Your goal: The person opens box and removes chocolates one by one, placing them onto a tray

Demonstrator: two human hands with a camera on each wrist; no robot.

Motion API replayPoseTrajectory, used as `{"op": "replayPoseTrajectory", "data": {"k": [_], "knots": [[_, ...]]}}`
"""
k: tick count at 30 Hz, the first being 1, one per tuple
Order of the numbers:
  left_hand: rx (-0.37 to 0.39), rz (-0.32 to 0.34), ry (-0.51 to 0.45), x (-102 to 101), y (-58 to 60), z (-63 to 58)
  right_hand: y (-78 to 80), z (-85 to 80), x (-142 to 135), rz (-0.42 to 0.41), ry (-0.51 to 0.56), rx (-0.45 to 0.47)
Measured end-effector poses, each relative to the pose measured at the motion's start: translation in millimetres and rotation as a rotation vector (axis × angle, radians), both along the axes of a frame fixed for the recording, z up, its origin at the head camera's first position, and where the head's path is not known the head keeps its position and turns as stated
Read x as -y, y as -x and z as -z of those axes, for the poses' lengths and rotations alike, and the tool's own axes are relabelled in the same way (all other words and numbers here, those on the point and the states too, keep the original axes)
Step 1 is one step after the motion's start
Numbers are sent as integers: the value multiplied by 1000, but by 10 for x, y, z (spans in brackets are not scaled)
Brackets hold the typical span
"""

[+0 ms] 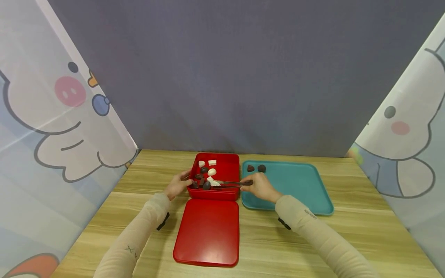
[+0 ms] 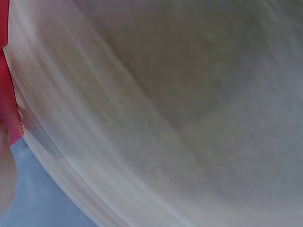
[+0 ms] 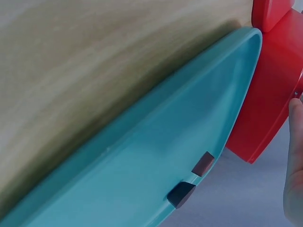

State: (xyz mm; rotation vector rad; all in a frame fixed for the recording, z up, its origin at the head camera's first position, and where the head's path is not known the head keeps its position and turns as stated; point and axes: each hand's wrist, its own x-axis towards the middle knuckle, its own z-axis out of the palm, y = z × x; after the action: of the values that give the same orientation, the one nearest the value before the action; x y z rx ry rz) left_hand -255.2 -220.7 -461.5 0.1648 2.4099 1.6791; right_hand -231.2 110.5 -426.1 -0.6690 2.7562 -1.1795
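Observation:
My right hand [image 1: 259, 186] pinches dark tongs [image 1: 240, 182] over the right wall of a red box [image 1: 231, 162]. The tongs' arms reach left into the box, their tips among white and dark chocolate pieces, right at a white piece [image 1: 210, 179]. My left hand [image 1: 176, 187] holds the box's left wall, its thumb at the rim. White chocolates [image 1: 212, 172] and dark ones [image 1: 206, 185] lie mostly in the box's left half. In the right wrist view, my right hand [image 3: 294, 165] shows at the right edge; the left wrist view catches only part of my left hand [image 2: 6, 175].
Right of the box lies a teal tray [image 1: 295, 185] with two dark chocolates [image 1: 262, 168] near its back left corner. A red lid [image 1: 208, 233] lies in front of the box on the wooden table [image 1: 264, 247]. A grey curtain [image 1: 243, 77] hangs behind.

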Motion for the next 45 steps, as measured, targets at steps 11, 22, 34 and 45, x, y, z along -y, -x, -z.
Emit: {"op": "replayPoseTrajectory", "data": {"k": [11, 22, 34, 45], "knots": [[1, -9, -4, 14, -19, -35, -11, 22, 23, 28, 58, 48], [4, -1, 11, -3, -16, -33, -14, 16, -6, 66, 77, 58], [-9, 18, 22, -2, 5, -20, 11, 47, -86, 98, 97, 57], [-7, 19, 9, -4, 0, -20, 13, 0, -105, 119, 144, 68]]}}
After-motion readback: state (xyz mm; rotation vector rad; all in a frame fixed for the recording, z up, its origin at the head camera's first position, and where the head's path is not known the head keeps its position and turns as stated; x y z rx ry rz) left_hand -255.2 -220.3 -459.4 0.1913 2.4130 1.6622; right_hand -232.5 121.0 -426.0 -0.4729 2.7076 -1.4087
